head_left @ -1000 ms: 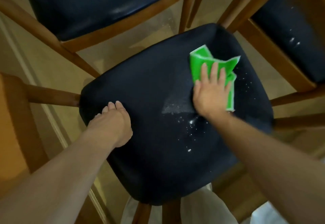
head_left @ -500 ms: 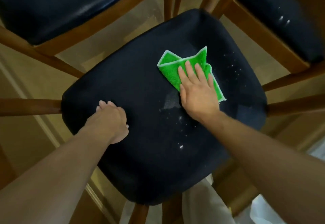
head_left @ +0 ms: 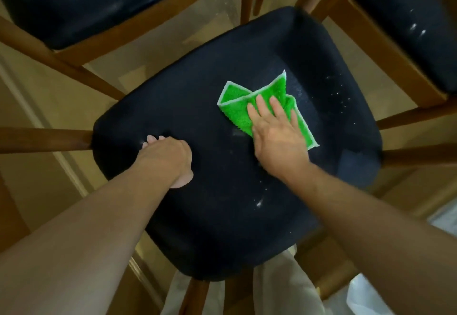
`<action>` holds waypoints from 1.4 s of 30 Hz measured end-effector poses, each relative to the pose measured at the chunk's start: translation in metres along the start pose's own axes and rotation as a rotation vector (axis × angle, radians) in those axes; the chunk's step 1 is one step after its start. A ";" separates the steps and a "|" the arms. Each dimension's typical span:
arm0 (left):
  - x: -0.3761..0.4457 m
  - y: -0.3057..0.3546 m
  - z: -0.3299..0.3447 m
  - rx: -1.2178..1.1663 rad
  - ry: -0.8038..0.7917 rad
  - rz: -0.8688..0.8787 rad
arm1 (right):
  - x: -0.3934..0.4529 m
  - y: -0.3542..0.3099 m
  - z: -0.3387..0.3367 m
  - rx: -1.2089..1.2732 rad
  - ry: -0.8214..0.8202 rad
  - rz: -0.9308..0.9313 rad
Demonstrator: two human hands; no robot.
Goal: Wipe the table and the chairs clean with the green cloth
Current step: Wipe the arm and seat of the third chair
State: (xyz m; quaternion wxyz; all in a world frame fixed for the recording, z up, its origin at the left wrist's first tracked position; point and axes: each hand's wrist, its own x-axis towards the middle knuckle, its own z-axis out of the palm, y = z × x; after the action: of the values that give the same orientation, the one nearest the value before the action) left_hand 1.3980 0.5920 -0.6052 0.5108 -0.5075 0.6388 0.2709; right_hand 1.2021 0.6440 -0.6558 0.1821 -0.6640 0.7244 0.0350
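Two hands were on the dark chair seat (head_left: 210, 215). Right hand (head_left: 277, 139) lay flat, fingers (head_left: 262, 104) straight and slightly spread, pressing the green cloth (head_left: 237, 107) onto the seat's far right part. Left hand (head_left: 165, 158) rested near the seat's left edge, fingers bent down, holding nothing. White specks (head_left: 258, 203) dotted the seat; two more dark chairs (head_left: 74, 5) stood beyond.

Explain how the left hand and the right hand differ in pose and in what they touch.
The right hand lies flat, fingers straight, pressing the green cloth; the left hand touches no cloth. The left hand rests curled near the chair seat's left edge; the right works near its middle. Both rest on the seat.
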 end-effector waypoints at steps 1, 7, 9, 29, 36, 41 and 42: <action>0.001 0.000 0.000 0.000 0.005 0.000 | -0.011 -0.013 0.004 0.011 0.001 0.018; 0.003 -0.004 0.005 -0.037 0.059 0.012 | -0.123 -0.040 0.029 0.102 -0.334 -0.433; 0.005 -0.003 0.010 -0.040 0.086 0.020 | -0.098 -0.017 0.021 0.041 -0.298 -0.539; 0.018 0.012 0.015 0.069 0.029 -0.120 | -0.025 0.056 -0.001 -0.030 -0.027 0.051; 0.022 0.013 0.016 0.046 0.057 -0.168 | -0.096 -0.034 0.039 0.087 -0.069 0.192; 0.023 0.013 0.020 0.045 0.103 -0.128 | -0.147 -0.035 0.044 0.034 -0.228 -0.328; 0.023 0.013 0.021 0.043 0.099 -0.130 | -0.135 -0.020 0.038 0.011 -0.207 -0.405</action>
State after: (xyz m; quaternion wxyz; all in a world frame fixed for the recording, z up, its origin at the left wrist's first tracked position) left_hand 1.3949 0.6057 -0.6354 0.5058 -0.5498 0.6346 0.1981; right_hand 1.2368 0.7811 -0.6457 0.2623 -0.7878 0.5539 0.0617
